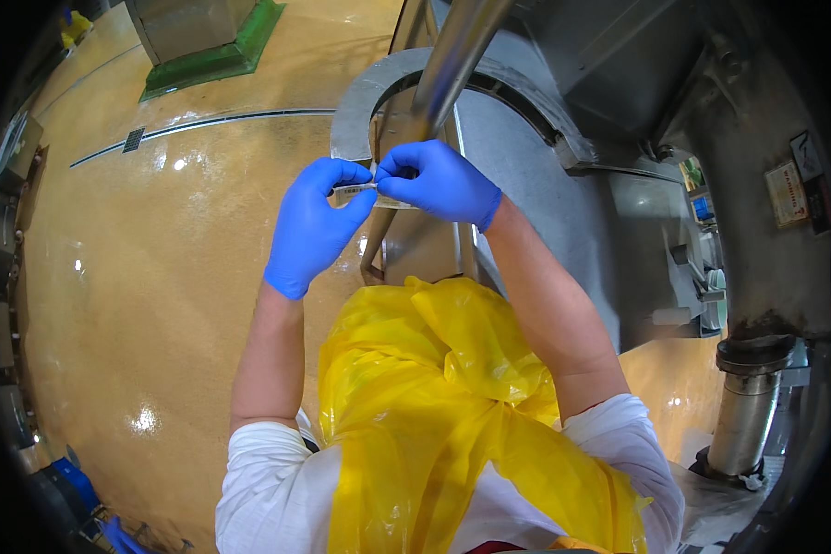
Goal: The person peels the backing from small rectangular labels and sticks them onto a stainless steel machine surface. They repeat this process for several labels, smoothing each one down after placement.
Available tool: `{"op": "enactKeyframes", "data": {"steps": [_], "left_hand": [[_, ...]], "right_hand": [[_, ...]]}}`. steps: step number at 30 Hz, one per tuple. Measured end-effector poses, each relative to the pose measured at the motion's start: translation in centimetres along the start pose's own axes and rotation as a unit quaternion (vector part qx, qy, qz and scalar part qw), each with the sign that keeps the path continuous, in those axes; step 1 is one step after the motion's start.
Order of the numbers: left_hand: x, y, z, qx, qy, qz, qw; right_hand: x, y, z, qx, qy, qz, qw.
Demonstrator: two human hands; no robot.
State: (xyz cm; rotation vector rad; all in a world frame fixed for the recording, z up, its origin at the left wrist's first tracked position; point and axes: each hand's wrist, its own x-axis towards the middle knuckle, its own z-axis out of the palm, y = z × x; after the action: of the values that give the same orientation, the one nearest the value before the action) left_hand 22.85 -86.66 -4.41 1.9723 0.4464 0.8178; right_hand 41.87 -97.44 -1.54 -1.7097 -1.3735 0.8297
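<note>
Both hands wear blue disposable gloves and meet in front of the body. My left hand (320, 219) pinches the left part of a small white printed strip (354, 189) between thumb and fingers. My right hand (438, 183) pinches the strip's right part, its fingertips close against those of the left. Part of a pale flat piece (393, 202) shows just under the right fingers; whether it joins the strip cannot be told. A yellow plastic apron (443, 388) is bunched over the front of the body, below the hands.
Beyond the hands, a thick metal pipe (457, 62) slants over a curved metal rim (352, 104). Large steel equipment (637, 256) fills the right side. A steel cylinder (742, 422) stands at lower right. A floor drain (133, 140) and a green-edged steel base (201, 73) lie at upper left.
</note>
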Motion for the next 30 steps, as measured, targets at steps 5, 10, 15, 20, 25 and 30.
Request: {"op": "enactKeyframes", "data": {"steps": [5, 10, 15, 20, 25, 30], "left_hand": [[0.5, 0.1, 0.7, 0.016, 0.019, -0.012, 1.0], [0.8, 0.3, 1.6, 0.049, 0.067, -0.032, 0.996], [0.6, 0.5, 3.6, 0.173, 0.158, 0.008, 0.972], [0.8, 1.5, 4.2, 0.316, 0.206, 0.045, 0.925], [0.6, 1.0, 5.2, 0.296, 0.248, 0.041, 0.921], [0.7, 0.3, 5.7, 0.209, 0.254, 0.005, 0.944]], "right_hand": [[0.4, 0.4, 0.1, -0.005, 0.002, -0.008, 1.0], [0.3, 0.1, 0.1, -0.044, 0.043, 0.0, 0.998], [0.7, 0.3, 0.6, -0.082, 0.095, 0.012, 0.992], [1.2, 0.4, 0.6, -0.115, 0.123, -0.017, 0.985], [1.4, 0.8, 0.7, -0.14, 0.141, -0.025, 0.98], [1.7, 0.8, 0.9, -0.15, 0.147, -0.016, 0.978]]}}
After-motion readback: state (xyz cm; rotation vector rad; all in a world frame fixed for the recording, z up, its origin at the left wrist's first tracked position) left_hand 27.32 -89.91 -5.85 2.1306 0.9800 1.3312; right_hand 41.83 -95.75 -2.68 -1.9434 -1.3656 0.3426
